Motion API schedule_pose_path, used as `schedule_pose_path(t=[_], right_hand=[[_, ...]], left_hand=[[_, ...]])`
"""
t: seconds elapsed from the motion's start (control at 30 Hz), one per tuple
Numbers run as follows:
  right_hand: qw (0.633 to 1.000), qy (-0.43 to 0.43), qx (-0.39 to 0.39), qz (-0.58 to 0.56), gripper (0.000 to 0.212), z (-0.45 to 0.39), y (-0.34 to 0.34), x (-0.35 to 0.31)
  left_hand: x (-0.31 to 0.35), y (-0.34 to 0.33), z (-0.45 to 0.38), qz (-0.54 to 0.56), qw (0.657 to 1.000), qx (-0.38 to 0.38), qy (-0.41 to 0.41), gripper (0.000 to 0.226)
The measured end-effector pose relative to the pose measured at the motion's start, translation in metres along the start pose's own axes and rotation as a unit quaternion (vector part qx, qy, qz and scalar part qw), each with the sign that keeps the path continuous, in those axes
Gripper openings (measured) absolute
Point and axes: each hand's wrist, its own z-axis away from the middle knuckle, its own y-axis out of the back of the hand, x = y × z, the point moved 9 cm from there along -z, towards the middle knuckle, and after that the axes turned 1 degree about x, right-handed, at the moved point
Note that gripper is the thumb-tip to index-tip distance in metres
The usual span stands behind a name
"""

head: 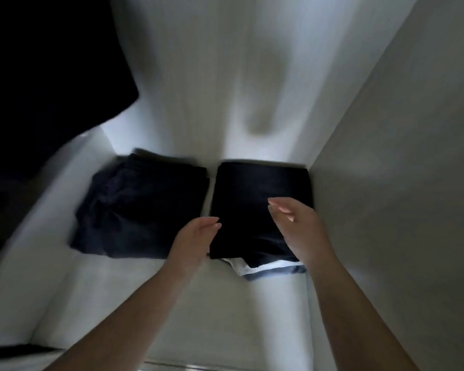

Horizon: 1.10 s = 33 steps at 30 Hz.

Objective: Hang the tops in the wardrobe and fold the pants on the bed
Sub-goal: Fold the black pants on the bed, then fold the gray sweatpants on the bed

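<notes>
1. Fingers (210, 223) of the left hand (193, 241) are seen in the head view stretched out nearly straight and close together; nothing is held by them, and their tips lie at the left edge of the black folded pants (255, 199).
2. Fingers (279, 206) of the right hand (299, 231) are likewise extended, only slightly bent, with nothing gripped; they are held over the front right part of the same black folded pants, and whether the cloth is touched cannot be told.
3. The black folded pants are found between the two hands, lying flat on the white wardrobe shelf (225, 303), close against the right side wall (399, 183).
4. A white and grey garment (255, 270) is seen protruding from under the front edge of the black folded pants, just below the right hand.
5. A second dark folded pile (142, 207) is placed just beside the black folded pants on the left, a narrow strip of shelf being left between them; it is more rumpled.
6. A dark hanging garment (38, 76) is visible at the upper left, blurred.
</notes>
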Motion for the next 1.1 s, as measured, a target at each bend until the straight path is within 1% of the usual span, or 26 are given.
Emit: schedule_pose_path(t=[0.13,0.27,0.33,0.4,0.47,0.53,0.63,0.7,0.8,0.9,0.97,1.03,1.1], right_hand=[[0.994,0.087,-0.071,-0.015,0.017,0.030,-0.029,-0.077],[0.969,0.180,-0.169,-0.017,0.019,0.079,-0.079,-0.154],[0.943,0.245,-0.224,0.006,0.023,0.115,-0.103,-0.192],[0.909,0.312,-0.273,0.023,0.024,0.156,-0.123,-0.222],[0.876,0.356,-0.323,0.025,0.024,0.202,-0.143,-0.242],[0.851,0.377,-0.364,0.022,0.024,0.240,-0.158,-0.252],[0.809,0.402,-0.427,0.041,0.027,0.298,-0.185,-0.263],[0.789,0.422,-0.444,0.045,0.029,0.335,-0.200,-0.270],[0.759,0.452,-0.466,0.054,0.032,0.388,-0.217,-0.272],[0.740,0.472,-0.475,0.063,0.032,0.430,-0.227,-0.269],[0.728,0.487,-0.477,0.071,0.032,0.453,-0.231,-0.264],[0.711,0.503,-0.484,0.087,0.031,0.474,-0.235,-0.256],[0.695,0.519,-0.486,0.104,0.030,0.490,-0.239,-0.247]], left_hand=[[0.046,0.054,0.075,0.129,0.991,0.045,-0.012,0.012],[0.072,0.129,0.151,0.183,0.973,0.119,-0.074,0.018],[0.074,0.168,0.196,0.176,0.965,0.167,-0.103,0.020],[0.069,0.202,0.247,0.160,0.957,0.208,-0.122,0.020],[0.055,0.233,0.305,0.155,0.945,0.255,-0.133,0.017],[0.042,0.257,0.359,0.147,0.933,0.299,-0.139,0.017],[0.015,0.287,0.436,0.129,0.909,0.374,-0.128,0.025],[-0.008,0.304,0.485,0.124,0.889,0.426,-0.114,0.026],[-0.043,0.317,0.548,0.125,0.864,0.480,-0.088,0.019],[-0.077,0.318,0.596,0.099,0.857,0.502,-0.061,0.017],[-0.096,0.316,0.615,0.053,0.865,0.498,-0.039,0.018],[-0.112,0.312,0.627,-0.013,0.876,0.483,-0.007,0.021],[-0.128,0.306,0.633,-0.104,0.882,0.458,0.043,0.024]])
